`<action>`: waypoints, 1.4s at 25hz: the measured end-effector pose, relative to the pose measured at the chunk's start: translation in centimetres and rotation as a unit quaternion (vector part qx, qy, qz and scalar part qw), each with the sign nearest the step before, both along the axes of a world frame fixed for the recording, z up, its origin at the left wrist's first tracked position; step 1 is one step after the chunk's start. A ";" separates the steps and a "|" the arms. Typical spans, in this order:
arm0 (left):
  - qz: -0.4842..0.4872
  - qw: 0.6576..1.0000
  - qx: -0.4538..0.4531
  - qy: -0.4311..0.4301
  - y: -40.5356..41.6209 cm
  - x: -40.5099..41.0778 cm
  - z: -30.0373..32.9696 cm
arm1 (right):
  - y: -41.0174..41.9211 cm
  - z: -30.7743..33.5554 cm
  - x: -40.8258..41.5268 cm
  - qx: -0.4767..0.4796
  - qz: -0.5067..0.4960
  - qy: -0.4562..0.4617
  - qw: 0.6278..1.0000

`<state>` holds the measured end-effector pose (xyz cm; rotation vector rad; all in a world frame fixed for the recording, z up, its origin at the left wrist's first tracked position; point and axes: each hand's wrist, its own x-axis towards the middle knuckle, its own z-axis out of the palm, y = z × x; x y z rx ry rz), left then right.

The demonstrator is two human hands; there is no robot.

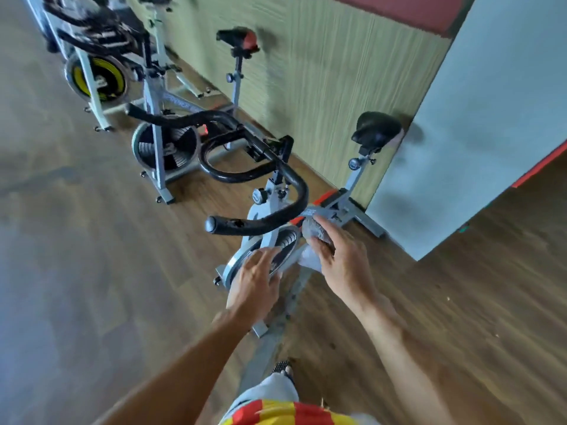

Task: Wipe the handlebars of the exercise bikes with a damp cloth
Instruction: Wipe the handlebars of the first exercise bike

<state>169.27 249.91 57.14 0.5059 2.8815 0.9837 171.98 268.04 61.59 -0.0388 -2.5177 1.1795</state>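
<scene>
Head-camera view down onto a wood-look floor (92,271), slightly blurred. Near centre, the nearest exercise bike (267,210), grey-framed, with black looping handlebars (288,176) sweeping from mid-frame down to a rubber-capped end at centre left. Right hand (337,256), lower centre right, curled around a bunched grey damp cloth (316,233), thumb and fingers gripping it. Cloth held just below and to the right of the handlebars, apart from the bar, not touching it. Left hand (256,283), lower centre, holding nothing, fingers straight and spread, hovering over the flywheel (276,253); contact impossible to confirm.

Judged from this: wiping of this bike's bar not under way at this moment. No wet streaks readable through the blur, so no telling which bars are already clean. Left to do, at the least: bringing the cloth onto the bar and running it along the loop and both ends.

Further up, left of centre, a second bike (159,142) with its own bars; upper left, a third with a yellow-rimmed wheel (95,78). Black saddles (376,127) toward a ribbed green wall (322,87). Pale panel (475,118) filling the right. Nothing between cloth and bar.
</scene>
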 end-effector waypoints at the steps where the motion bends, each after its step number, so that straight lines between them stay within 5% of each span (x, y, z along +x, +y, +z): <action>1: 0.033 0.999 -0.001 0.015 -0.5 -0.8 0.1 | -0.5 0.5 -1.7 -0.006 0.027 0.005 1.000; 6: 0.168 0.986 -0.011 0.012 -2.5 -1.2 1.1 | -2.9 2.0 -7.5 0.000 0.141 0.043 0.989; 9: 0.252 0.967 -0.021 0.034 -2.3 0.4 1.3 | -3.9 1.7 -9.9 0.030 0.226 -0.018 0.974; 14: 0.387 0.901 -0.050 0.192 1.3 2.2 3.4 | -3.5 -1.3 -11.8 0.310 0.351 -0.076 0.881; 19: 0.393 0.868 -0.199 0.229 3.6 1.3 4.8 | -1.4 -0.5 -14.3 0.265 0.476 -0.121 0.830; 24: 0.360 0.864 -0.290 0.201 5.7 0.0 5.0 | 4.1 -1.8 -15.7 0.195 0.436 -0.043 0.877; 30: 0.319 0.883 -0.331 0.088 10.5 -5.0 4.5 | 5.6 -5.0 -16.5 0.132 0.431 0.068 0.890; 32: 0.331 0.869 -0.365 0.040 10.5 -5.8 3.9 | 5.7 -5.3 -16.7 0.100 0.444 0.068 0.888; 35: 0.294 0.845 -0.437 0.094 9.6 -5.0 3.3 | 5.9 -5.4 -16.9 0.083 0.457 0.064 0.883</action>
